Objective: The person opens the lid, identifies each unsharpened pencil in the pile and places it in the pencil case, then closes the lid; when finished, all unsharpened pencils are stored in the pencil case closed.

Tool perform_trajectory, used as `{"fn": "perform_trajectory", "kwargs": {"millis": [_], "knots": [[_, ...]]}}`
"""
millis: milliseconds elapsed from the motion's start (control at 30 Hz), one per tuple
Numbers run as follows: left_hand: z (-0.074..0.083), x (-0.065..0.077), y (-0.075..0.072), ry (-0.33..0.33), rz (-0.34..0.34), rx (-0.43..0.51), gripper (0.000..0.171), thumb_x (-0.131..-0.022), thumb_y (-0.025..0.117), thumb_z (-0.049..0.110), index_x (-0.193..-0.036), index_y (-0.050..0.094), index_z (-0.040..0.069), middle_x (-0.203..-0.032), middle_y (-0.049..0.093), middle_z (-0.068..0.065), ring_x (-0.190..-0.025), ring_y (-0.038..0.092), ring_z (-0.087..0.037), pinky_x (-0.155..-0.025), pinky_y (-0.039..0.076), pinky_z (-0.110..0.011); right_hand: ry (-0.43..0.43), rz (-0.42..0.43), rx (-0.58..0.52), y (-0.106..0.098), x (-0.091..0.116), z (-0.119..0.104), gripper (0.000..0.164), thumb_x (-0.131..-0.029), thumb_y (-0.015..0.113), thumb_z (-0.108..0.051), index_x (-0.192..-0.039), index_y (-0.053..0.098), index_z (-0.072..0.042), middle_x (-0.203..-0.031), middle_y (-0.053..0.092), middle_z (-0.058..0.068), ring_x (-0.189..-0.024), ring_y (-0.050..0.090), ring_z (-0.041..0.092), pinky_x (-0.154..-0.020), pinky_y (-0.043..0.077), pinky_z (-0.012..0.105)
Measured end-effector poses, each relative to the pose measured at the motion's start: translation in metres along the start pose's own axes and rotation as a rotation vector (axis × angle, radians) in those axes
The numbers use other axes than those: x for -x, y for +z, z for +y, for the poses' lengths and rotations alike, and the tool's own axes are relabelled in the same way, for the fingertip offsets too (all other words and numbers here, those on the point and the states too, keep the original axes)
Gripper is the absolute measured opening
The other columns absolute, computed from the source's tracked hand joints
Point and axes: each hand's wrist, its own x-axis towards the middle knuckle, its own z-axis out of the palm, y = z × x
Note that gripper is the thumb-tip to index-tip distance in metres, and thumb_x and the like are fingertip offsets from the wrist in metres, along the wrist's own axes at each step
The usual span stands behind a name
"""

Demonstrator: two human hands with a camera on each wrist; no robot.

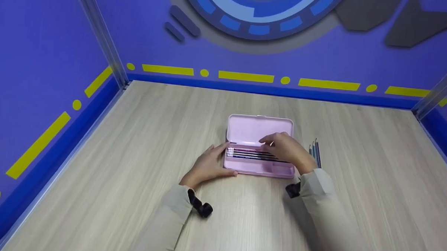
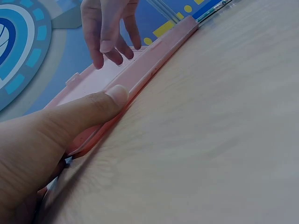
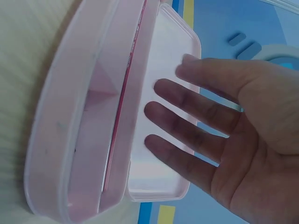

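A pink pencil case (image 1: 246, 165) lies on the table with its lid (image 1: 258, 128) raised toward the back. Several dark pencils (image 1: 250, 154) with pale ends lie side by side in its long compartment. At the case's left end, my left hand (image 1: 209, 165) holds it between thumb and fingers; in the left wrist view the thumb (image 2: 100, 105) presses the front wall. My right hand (image 1: 287, 148) hovers over the right part of the case. In the right wrist view that hand (image 3: 233, 121) has spread, slightly bent fingers with nothing between them.
Several more pencils (image 1: 317, 149) lie on the wooden table (image 1: 171, 120) just right of the case, partly hidden by the right wrist. Blue and purple printed panels (image 1: 244, 63) stand along the table's back and sides.
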Motion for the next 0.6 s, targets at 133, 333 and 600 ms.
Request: {"fn": "perform_trajectory", "kwargs": {"millis": [133,333,600], "knots": [[0.000,0.000,-0.001,-0.007,-0.002,-0.005,0.100,-0.064,0.083,0.054,-0.148,0.037,0.026,-0.152,0.041,-0.002,-0.141,0.027,-0.046,-0.116,0.026,-0.057,0.017,0.036,-0.026,-0.004,-0.001,0.004,0.031,-0.095,0.059,-0.015,-0.122,0.065,-0.001,-0.113,0.070,0.015,-0.101,0.067,0.027,-0.092,0.055,0.043],[0.001,-0.001,-0.001,0.013,0.007,-0.013,0.100,-0.064,0.083,0.053,-0.148,0.038,0.023,-0.151,0.043,-0.003,-0.141,0.029,-0.044,-0.117,0.025,-0.054,0.088,0.053,-0.057,-0.015,-0.005,0.014,0.042,-0.100,0.051,-0.024,-0.135,0.054,-0.002,-0.136,0.056,0.019,-0.127,0.052,0.035,-0.108,0.042,0.051],[0.000,0.000,0.000,-0.012,-0.001,-0.009,0.101,-0.064,0.083,0.054,-0.149,0.036,0.026,-0.152,0.040,-0.001,-0.141,0.027,-0.046,-0.117,0.025,-0.057,0.129,0.061,-0.034,-0.024,-0.009,0.026,0.053,-0.103,0.043,-0.030,-0.150,0.033,-0.007,-0.156,0.030,0.017,-0.145,0.024,0.035,-0.119,0.022,0.053]]}}
